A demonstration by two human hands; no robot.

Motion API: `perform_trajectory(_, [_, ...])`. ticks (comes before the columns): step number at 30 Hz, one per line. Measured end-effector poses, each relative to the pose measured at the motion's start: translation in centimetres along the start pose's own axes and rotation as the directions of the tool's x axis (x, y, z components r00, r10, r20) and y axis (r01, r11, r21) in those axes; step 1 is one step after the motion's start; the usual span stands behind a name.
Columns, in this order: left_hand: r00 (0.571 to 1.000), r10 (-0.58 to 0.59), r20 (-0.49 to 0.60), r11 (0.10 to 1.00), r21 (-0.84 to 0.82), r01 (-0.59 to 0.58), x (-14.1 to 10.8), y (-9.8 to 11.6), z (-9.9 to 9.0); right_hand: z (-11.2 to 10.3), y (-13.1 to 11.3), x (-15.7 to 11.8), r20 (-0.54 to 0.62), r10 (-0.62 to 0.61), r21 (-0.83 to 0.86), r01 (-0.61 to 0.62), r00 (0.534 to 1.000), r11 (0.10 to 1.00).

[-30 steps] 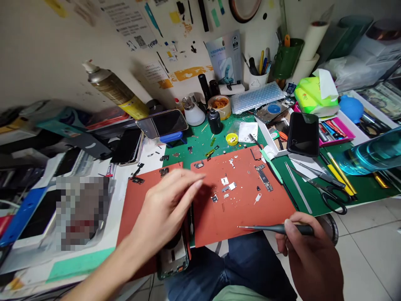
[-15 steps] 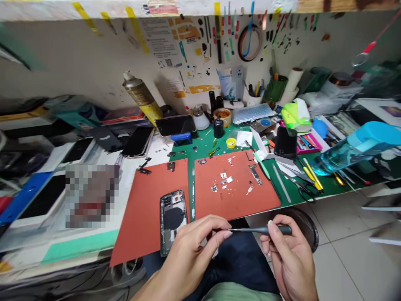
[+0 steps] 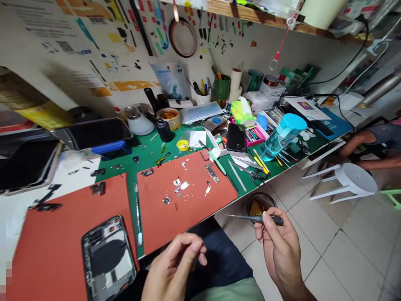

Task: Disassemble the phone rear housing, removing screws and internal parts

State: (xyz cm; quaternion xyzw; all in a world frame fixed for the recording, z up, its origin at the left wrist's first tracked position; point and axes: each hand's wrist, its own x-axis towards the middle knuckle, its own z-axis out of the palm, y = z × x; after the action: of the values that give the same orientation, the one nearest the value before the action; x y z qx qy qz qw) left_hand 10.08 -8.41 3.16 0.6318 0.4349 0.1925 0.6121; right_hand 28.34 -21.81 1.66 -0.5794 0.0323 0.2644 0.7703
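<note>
head view: right fingers (image 3: 272,228) pinch a slim, metal-shafted screwdriver (image 3: 257,218).

No word, brand or number can be read. The printed sheet (image 3: 34,21) on the wall (image 3: 196,65) bears blurred lines and a square code (image 3: 64,47); the smaller sheet (image 3: 83,79) below and the silvery packet (image 3: 169,77) carry print too indistinct to make out.
</note>
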Motion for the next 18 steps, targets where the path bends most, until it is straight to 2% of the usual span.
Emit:
perform_trajectory(4, [0.978,0.025,0.206,0.994,-0.106,-0.002,1.6,-2.0,4.6,-1.7,-0.5,0.5,-0.048,0.003,0.015,-0.002,0.999,1.000])
perform_trajectory(7, [0.905,0.034,0.424,0.998,-0.061,-0.009,3.4,-4.3,9.1,-3.3,-1.3,1.1,-0.118,-0.033,0.033,0.037,0.992,0.999])
perform_trajectory(9, [0.857,0.027,0.514,1.000,-0.022,-0.018,4.8,-6.0,12.6,-5.0,-2.2,1.7,-0.187,-0.106,0.031,0.114,0.977,0.993])
perform_trajectory(13, [0.784,-0.018,0.620,0.992,0.108,-0.063,7.9,-9.2,19.9,-9.2,-3.9,2.8,-0.353,-0.252,0.031,0.280,0.901,0.959])
perform_trajectory(16, [0.749,-0.080,0.658,0.954,0.269,-0.134,10.2,-10.8,25.5,-12.3,-4.7,3.0,-0.453,-0.253,0.035,0.300,0.855,0.953])
perform_trajectory(18, [0.728,-0.108,0.677,0.908,0.365,-0.205,11.5,-11.4,29.2,-13.6,-5.0,2.9,-0.492,-0.216,0.041,0.270,0.843,0.962])
